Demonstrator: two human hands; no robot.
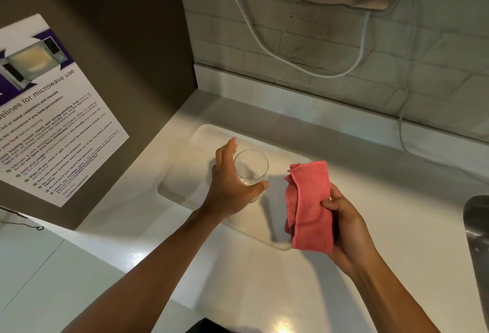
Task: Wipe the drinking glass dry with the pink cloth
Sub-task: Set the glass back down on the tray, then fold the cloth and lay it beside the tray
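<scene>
A clear drinking glass (252,167) stands upright on a shallow white tray (185,174) on the counter. My left hand (230,187) wraps around the glass from its left. The thumb lies across its near lower side and the fingers reach up along its far left side. To the right, my right hand (346,229) holds a folded pink cloth (312,208) above the tray's right edge. The thumb pinches the cloth against the fingers. The cloth is apart from the glass.
The white counter (370,174) runs along a brick wall with a white cable (267,47) hanging down. A brown panel with a microwave-use notice (53,110) stands at the left. A metal sink edge (477,224) shows at the far right.
</scene>
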